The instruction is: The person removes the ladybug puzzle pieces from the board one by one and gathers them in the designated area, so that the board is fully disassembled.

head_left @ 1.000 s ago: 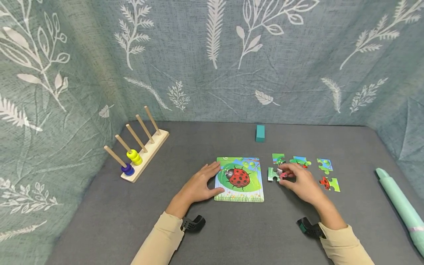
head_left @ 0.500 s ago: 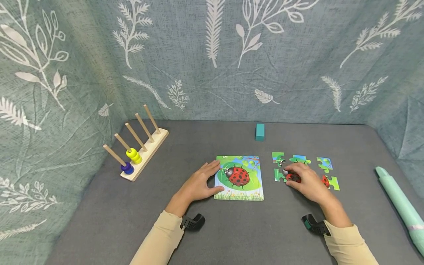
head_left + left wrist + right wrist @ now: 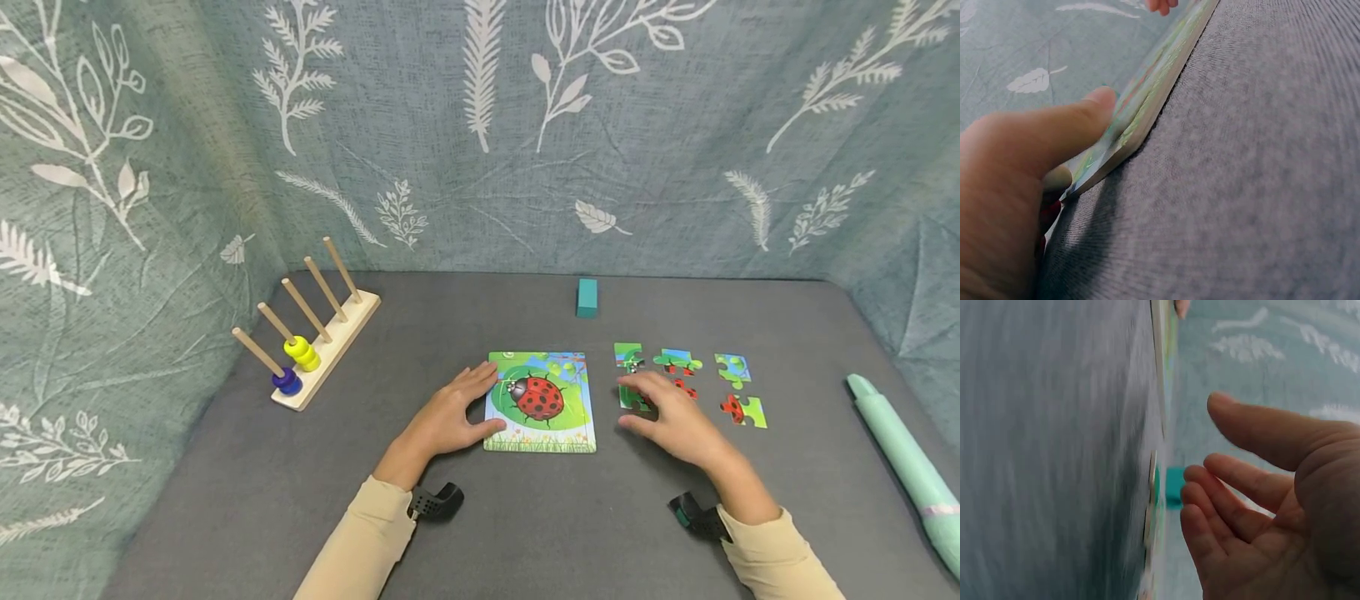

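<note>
A square ladybug puzzle board (image 3: 540,402) lies flat in the middle of the table. My left hand (image 3: 450,421) rests at its left edge, fingertips near the far corner and thumb lower down; in the left wrist view the thumb (image 3: 1079,125) touches the board's edge. To the right, my right hand (image 3: 678,421) hovers over loose jigsaw pieces with thumb and fingers apart, holding nothing. A green piece (image 3: 633,398) shows between its fingers and thumb. Behind the knuckles a red-and-black piece (image 3: 685,388) is partly hidden. The right wrist view shows the right palm (image 3: 1260,550) bare.
More jigsaw pieces lie around: a green one (image 3: 628,354), a blue-green one (image 3: 677,360), a sky one (image 3: 732,369) and a red-green one (image 3: 744,410). A teal block (image 3: 587,298) stands behind. A wooden peg stand (image 3: 330,354) is left, a mint-green roll (image 3: 900,458) right.
My right hand first pinches a piece, then moves right and holds a ladybug piece among the others. Now it has let go and shifted left, fingers spread. The left hand stays put.
</note>
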`<state>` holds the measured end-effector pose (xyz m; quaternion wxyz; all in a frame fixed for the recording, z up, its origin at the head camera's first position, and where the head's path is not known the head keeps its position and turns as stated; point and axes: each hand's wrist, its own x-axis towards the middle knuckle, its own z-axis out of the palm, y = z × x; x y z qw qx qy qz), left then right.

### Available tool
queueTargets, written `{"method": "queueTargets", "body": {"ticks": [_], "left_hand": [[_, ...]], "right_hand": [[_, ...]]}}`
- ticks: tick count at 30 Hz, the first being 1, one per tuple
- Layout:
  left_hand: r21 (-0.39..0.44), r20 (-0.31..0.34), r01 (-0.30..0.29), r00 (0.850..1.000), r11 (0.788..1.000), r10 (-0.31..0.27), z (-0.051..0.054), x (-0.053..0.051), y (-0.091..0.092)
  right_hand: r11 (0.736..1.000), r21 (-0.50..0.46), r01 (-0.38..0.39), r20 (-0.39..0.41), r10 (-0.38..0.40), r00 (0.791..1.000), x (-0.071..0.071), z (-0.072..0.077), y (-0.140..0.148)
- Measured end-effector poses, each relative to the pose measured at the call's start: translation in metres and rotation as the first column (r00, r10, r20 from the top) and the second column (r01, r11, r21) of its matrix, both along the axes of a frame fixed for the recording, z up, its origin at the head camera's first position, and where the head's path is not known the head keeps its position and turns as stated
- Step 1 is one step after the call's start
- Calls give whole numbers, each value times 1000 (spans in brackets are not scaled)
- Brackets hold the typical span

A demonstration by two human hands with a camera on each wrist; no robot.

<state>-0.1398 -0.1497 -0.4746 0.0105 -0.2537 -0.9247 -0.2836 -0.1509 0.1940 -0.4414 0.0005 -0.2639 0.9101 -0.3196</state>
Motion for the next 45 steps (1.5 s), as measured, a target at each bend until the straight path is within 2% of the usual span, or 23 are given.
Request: {"method": "queueTargets", "body": {"ticks": [4,10,16,21,26,30,40,45], "left_hand": [[16,-33,12,999,1000,-11,1,-1,0],[7,-49,40,998,999,-39,2,1,3],[-8,-96,81,992,997,-82,2,3,13],[-22,-125,161,979,987,-162,3,9,29],[-73,-165,235,956,969,-244,5,16,43],[-112,-178,270,941,956,-287,5,19,50],[-85,-131,271,951,959,-281,3,17,50],[-84,-126,268,953,960,-277,1,17,50]], "right_hand": [[998,9,-67,24,67,997,6,2,-15],[991,-3,-134,67,134,989,12,-2,-31],[988,18,-152,16,152,988,12,-10,-39],[987,30,-161,-17,161,987,12,-15,-41],[985,39,-167,-17,168,986,12,-15,-42],[983,52,-174,-9,174,985,12,-15,-42],[983,48,-176,-37,178,983,11,-17,-42],[989,8,-151,-31,151,988,12,-19,-44]]}}
